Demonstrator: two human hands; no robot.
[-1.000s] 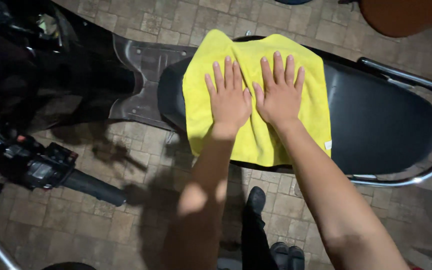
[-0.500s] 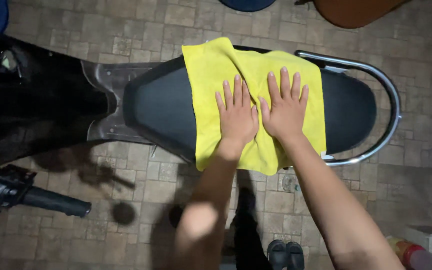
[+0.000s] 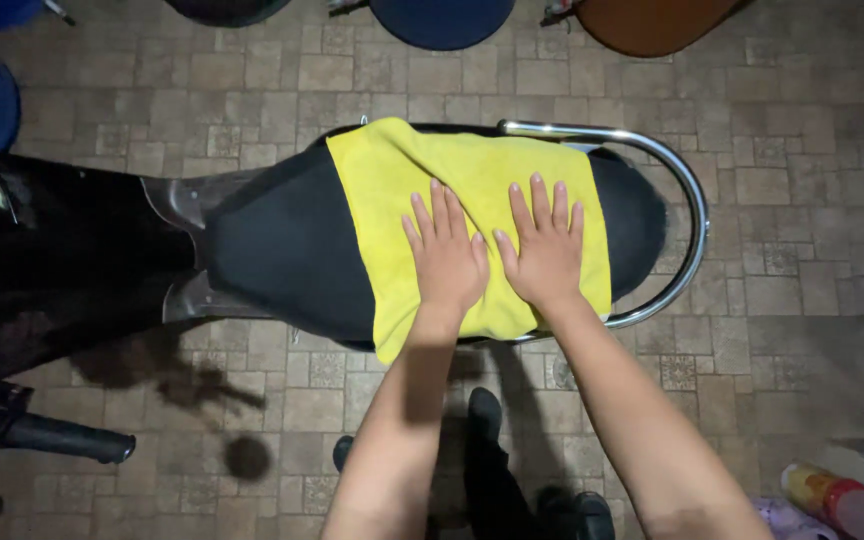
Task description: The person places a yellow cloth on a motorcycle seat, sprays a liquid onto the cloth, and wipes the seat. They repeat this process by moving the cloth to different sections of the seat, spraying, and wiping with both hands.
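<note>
A yellow cloth [image 3: 392, 190] lies spread across the rear half of a black scooter seat [image 3: 272, 260]. My left hand [image 3: 444, 252] presses flat on the cloth with fingers apart. Beside it, my right hand [image 3: 547, 245] also lies flat on the cloth, fingers spread. Both palms rest side by side near the cloth's front edge. The cloth hangs over the near side of the seat.
A chrome grab rail [image 3: 687, 235] curves around the seat's rear end. The scooter's black body [image 3: 42, 260] is at left, a handlebar grip [image 3: 62, 438] lower left. Stool seats [image 3: 442, 15] stand at the top on the tiled floor. Bottles [image 3: 837, 500] sit lower right.
Both hands have slid the yellow cloth toward the rear of the seat, near the chrome rail. More bare black seat shows at the front. The view has shifted with them.
</note>
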